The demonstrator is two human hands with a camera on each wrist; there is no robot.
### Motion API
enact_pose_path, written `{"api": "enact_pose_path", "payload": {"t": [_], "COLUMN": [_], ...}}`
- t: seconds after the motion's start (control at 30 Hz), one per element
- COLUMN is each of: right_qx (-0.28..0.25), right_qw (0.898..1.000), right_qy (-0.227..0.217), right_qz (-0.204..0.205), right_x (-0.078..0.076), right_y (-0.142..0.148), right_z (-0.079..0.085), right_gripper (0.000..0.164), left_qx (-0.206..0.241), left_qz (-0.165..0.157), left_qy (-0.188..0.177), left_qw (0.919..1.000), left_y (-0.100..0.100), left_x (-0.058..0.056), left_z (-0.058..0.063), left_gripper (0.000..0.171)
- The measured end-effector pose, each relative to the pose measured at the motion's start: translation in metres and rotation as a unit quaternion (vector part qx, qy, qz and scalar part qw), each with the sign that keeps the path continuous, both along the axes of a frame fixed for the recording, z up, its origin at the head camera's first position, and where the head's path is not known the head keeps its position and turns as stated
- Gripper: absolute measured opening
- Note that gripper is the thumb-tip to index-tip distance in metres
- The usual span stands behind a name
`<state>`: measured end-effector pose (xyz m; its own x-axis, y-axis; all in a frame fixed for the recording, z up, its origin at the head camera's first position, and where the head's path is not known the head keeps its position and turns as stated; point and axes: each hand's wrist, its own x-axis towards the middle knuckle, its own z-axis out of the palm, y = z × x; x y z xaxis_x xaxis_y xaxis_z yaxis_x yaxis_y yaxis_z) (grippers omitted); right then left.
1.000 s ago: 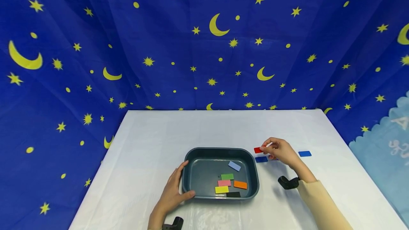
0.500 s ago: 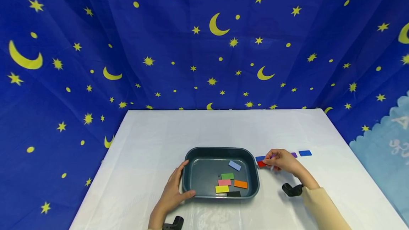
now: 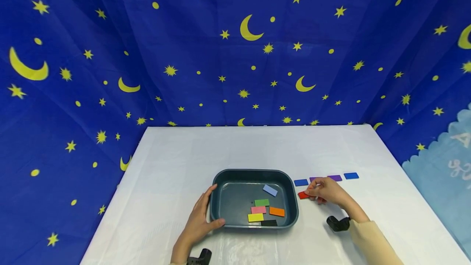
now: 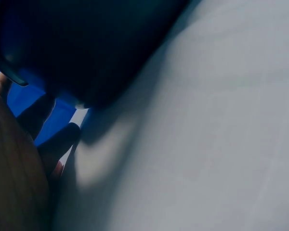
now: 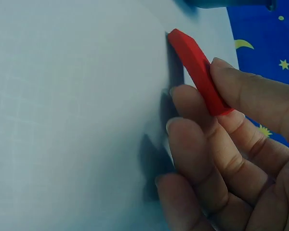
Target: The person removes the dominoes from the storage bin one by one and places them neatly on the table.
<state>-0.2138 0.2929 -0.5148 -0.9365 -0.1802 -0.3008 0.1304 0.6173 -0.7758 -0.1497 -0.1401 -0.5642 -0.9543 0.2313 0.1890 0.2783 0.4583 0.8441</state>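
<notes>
My right hand (image 3: 328, 192) pinches a small red domino (image 3: 303, 195) by one end, thumb against the fingers, just right of the tray. In the right wrist view the red domino (image 5: 195, 67) tilts over the white table, its free end pointing away from the fingers. My left hand (image 3: 198, 221) rests against the left side of a dark grey-blue tray (image 3: 235, 199), thumb at the near rim and fingers spread along the side. In the left wrist view the tray's underside (image 4: 86, 43) is dark and those fingers look fairly straight.
Inside the tray lie light blue (image 3: 270, 190), green (image 3: 262, 203), pink (image 3: 259, 209), yellow (image 3: 255, 217), orange (image 3: 277, 212) and black (image 3: 269, 223) dominoes. Beyond my right hand, a row holds a blue domino (image 3: 301, 182), two purple dominoes (image 3: 334, 178) and another blue domino (image 3: 351, 176).
My right hand has brought the red domino nearer to me, from behind the row to in front of it, uncovering the purple dominoes. The left hand and tray stay put.
</notes>
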Motion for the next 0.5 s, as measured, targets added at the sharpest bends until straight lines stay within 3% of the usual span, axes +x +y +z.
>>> {"api": "enact_pose_path", "payload": {"t": [0.5], "right_qx": [0.106], "right_qw": [0.993], "right_qy": [0.038], "right_qz": [-0.022], "right_x": [0.0026], "right_y": [-0.002], "right_z": [-0.0016], "right_gripper": [0.021], "left_qx": [-0.001], "left_qz": [0.0], "left_qy": [0.007], "left_qw": [1.0], "left_y": [-0.0003], "left_x": [-0.0004], "left_z": [-0.0013], "left_gripper": [0.094]}}
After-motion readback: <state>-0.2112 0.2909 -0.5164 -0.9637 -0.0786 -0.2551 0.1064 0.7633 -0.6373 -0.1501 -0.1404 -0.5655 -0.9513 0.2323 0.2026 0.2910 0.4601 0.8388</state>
